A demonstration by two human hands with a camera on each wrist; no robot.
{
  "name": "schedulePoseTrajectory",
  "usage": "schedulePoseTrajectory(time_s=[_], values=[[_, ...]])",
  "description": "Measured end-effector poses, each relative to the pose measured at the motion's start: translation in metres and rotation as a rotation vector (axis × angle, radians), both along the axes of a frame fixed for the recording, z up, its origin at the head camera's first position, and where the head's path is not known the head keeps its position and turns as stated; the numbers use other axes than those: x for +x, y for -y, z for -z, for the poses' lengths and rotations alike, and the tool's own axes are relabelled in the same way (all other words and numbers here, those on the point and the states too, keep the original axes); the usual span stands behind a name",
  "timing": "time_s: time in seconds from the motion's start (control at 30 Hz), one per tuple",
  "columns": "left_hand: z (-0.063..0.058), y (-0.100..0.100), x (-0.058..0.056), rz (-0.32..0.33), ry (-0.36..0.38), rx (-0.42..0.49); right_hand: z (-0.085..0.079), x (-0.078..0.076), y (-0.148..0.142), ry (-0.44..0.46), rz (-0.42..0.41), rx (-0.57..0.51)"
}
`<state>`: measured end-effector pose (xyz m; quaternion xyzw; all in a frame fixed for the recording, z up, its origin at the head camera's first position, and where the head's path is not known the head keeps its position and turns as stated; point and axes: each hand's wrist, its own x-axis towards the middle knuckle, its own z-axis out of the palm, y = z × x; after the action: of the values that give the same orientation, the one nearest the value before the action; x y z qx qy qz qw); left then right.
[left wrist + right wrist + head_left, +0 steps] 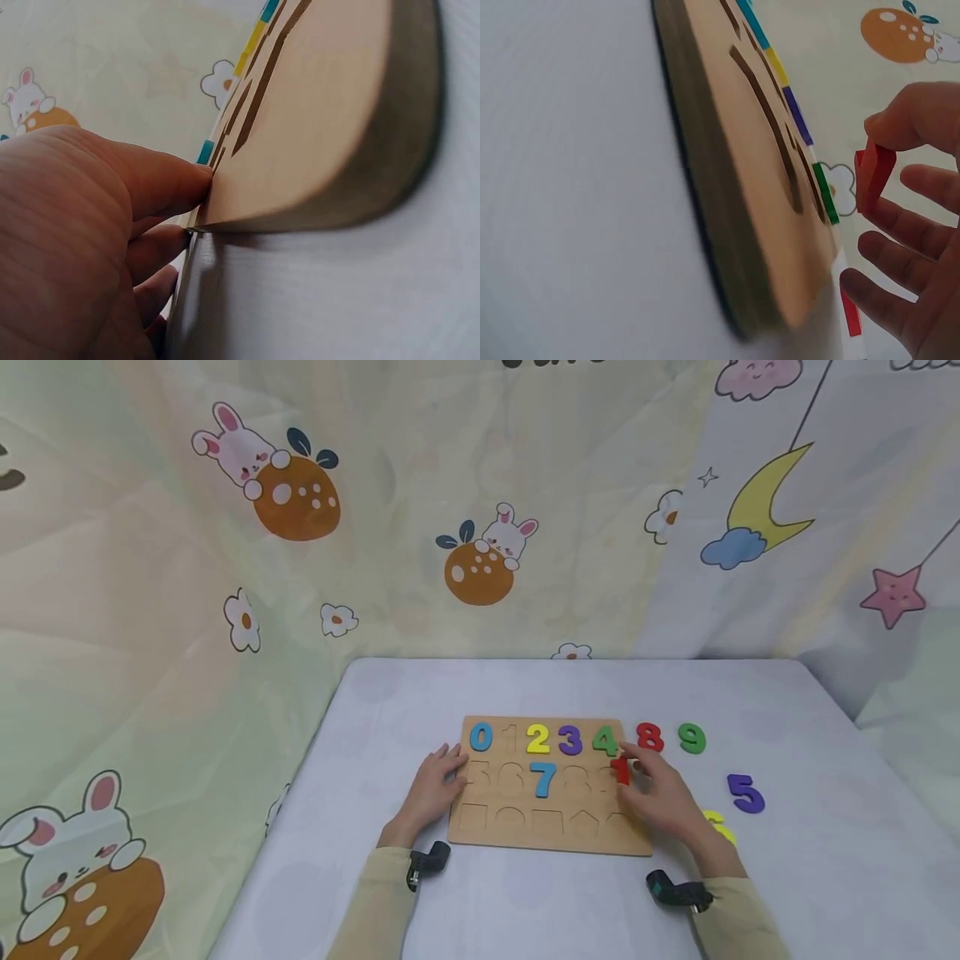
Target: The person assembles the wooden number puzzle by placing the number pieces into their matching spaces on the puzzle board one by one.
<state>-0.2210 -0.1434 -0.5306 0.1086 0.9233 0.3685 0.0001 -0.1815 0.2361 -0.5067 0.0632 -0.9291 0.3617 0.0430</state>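
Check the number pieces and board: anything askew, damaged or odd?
Nothing stands out: 0, 2, 3, 4 and 7 sit in order on the board; the loose 5, 8 and 9 look intact; the right arm partly hides the yellow piece.

Your board (480, 835) bears blue 0 (474, 737), yellow 2 (537, 739), purple 3 (572, 740), green 4 (607, 745), blue 7 (544, 782) and an outlined 1 (511, 738); your right hand (662, 795) holds red 1 (621, 772); your desk (825, 860) carries red 8 (649, 737), green 9 (702, 739), purple 5 (746, 792) and a half-hidden yellow numeral (722, 827).

Pale backdrop (420, 435) printed with rabbits (506, 539), flowers (242, 620), yellow moon (752, 503), pink star (895, 596); white table (525, 910) before it.
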Motion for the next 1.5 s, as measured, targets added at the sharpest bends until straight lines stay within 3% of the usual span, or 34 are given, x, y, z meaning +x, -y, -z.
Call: schedulePoseTrajectory(time_s=[0.5, 1.03, 1.5], values=[[0.000, 0.002, 0.000, 0.010, -0.001, -0.011, 0.003, -0.017, 0.033, -0.024, 0.052, -0.010], [-0.001, 0.003, -0.001, 0.021, -0.019, 0.002, -0.006, -0.041, 0.068, -0.035, -0.065, -0.061], [0.001, 0.001, -0.001, -0.002, -0.007, -0.008, 0.006, -0.051, 0.092, -0.013, -0.063, -0.084]])
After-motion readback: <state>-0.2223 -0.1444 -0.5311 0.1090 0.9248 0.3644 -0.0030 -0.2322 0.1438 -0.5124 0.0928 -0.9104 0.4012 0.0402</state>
